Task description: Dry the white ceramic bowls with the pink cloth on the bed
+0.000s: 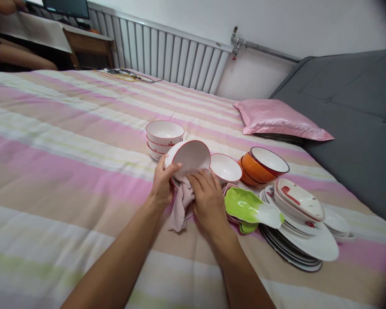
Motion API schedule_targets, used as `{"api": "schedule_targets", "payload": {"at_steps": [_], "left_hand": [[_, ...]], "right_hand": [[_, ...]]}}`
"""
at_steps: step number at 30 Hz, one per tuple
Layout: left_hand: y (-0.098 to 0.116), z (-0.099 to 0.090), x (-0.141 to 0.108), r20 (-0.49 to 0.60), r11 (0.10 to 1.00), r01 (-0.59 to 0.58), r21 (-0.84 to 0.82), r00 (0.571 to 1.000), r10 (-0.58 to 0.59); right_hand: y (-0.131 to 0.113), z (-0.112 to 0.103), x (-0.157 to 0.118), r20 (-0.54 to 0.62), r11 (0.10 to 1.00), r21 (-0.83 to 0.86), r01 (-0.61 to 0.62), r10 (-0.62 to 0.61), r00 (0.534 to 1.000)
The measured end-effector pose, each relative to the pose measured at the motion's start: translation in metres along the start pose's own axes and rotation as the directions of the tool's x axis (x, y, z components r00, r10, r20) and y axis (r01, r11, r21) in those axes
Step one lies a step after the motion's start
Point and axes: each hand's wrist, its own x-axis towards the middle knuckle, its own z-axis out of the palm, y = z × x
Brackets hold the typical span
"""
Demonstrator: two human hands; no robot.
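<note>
A white bowl with a red rim (193, 156) is tilted in my left hand (163, 184), whose fingers are closed on its left side with the thumb over the rim. My right hand (207, 197) presses a pale pink cloth (182, 208) against the bowl's lower inside, and the cloth hangs down between my hands. Behind the held bowl stands a stack of similar bowls (164, 133). Another white bowl (227, 168) sits just right of it. Further right are orange bowls (257, 167) and a green leaf-shaped dish (244, 205) near my right hand.
Stacked plates (321, 242) lie at the right, with small dishes (299, 199) on top. A pink pillow (276, 118) rests near the grey headboard (347, 94). Cables (128, 76) lie at the striped bed's far edge. A person's leg (25, 56) shows at the upper left.
</note>
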Motion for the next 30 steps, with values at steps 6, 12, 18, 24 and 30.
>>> {"api": "schedule_targets", "payload": {"at_steps": [6,12,18,24,30], "left_hand": [[-0.004,-0.003,-0.001,0.005,0.985,-0.065,0.160,0.998,0.065],[0.001,-0.002,-0.002,0.005,0.941,-0.083,0.327,0.996,0.086],[0.001,-0.001,0.000,0.009,0.934,-0.070,0.349,0.997,0.072],[0.000,-0.002,0.001,-0.012,0.948,-0.068,0.311,0.997,0.075],[-0.002,-0.002,-0.001,-0.028,0.962,-0.048,0.269,0.998,0.058]], "right_hand": [[-0.004,0.005,-0.002,0.074,0.988,0.149,-0.038,0.027,0.997],[-0.015,-0.002,0.002,0.082,0.903,0.426,-0.061,0.028,0.996],[-0.021,-0.005,0.004,0.083,0.803,0.590,-0.080,0.038,0.996],[-0.019,-0.004,0.003,0.103,0.850,0.523,-0.067,0.015,0.995],[-0.016,-0.003,0.002,0.121,0.958,0.276,-0.073,0.040,0.992]]}}
